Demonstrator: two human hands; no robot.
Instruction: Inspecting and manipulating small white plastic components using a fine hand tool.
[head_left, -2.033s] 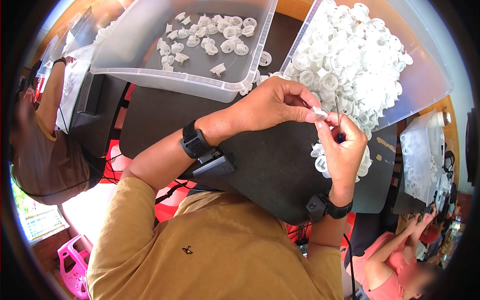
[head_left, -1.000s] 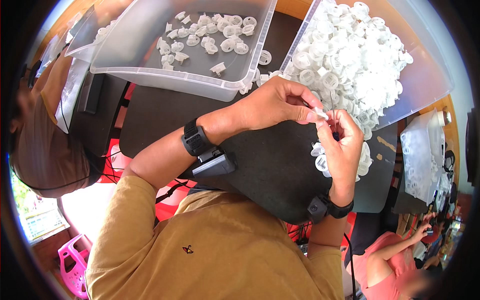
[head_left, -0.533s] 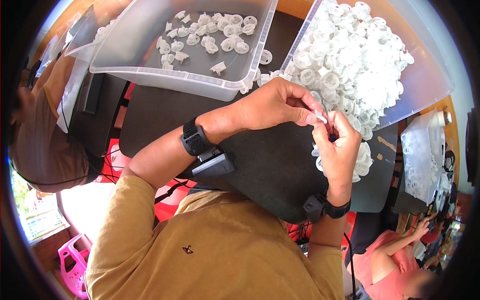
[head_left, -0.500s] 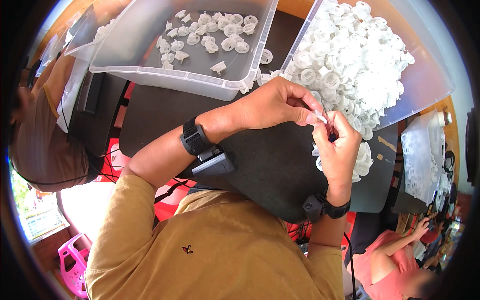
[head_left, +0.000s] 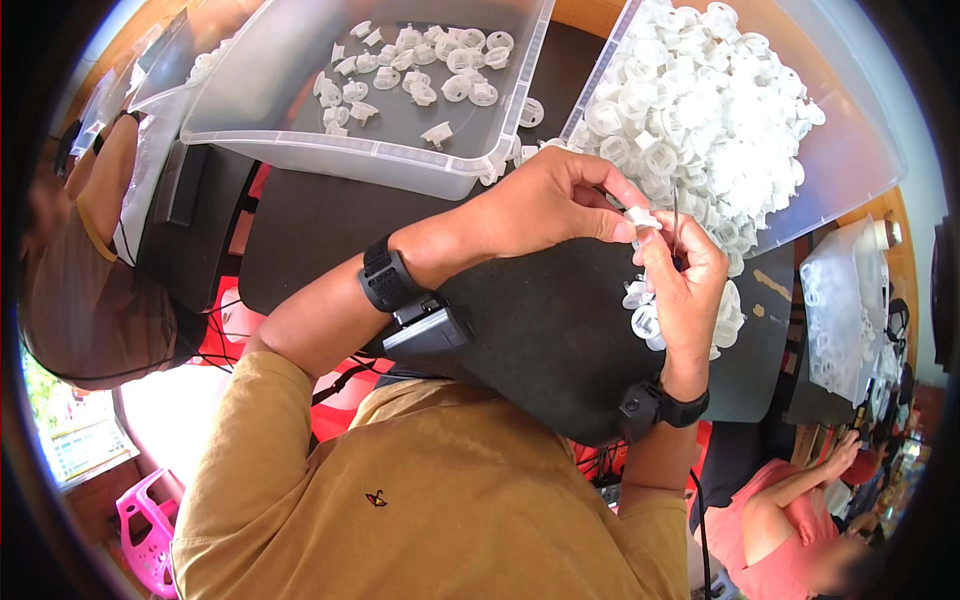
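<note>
Over the dark table, my left hand (head_left: 555, 205) pinches a small white plastic part (head_left: 639, 216) between thumb and fingertips. Close against it, my right hand (head_left: 690, 275) is closed, its thumb at the part's lower edge. A thin metal-shafted tool (head_left: 676, 215) points up out of the right hand's fingers; a bit of dark handle shows, and its kind cannot be made out. Beneath and beside the right hand lies a small heap of white plastic parts (head_left: 646, 322), partly covered by that hand.
A clear bin (head_left: 400, 170) with scattered white parts stands at the far left. Another clear bin (head_left: 850, 170), heaped with such parts, stands far right. A smaller translucent container (head_left: 835, 320) is at the right edge. Other people sit at left and lower right.
My right hand has shifted slightly right and down, and the tool's shaft now stands more upright, beside the part. The white part shows more between my fingertips.
</note>
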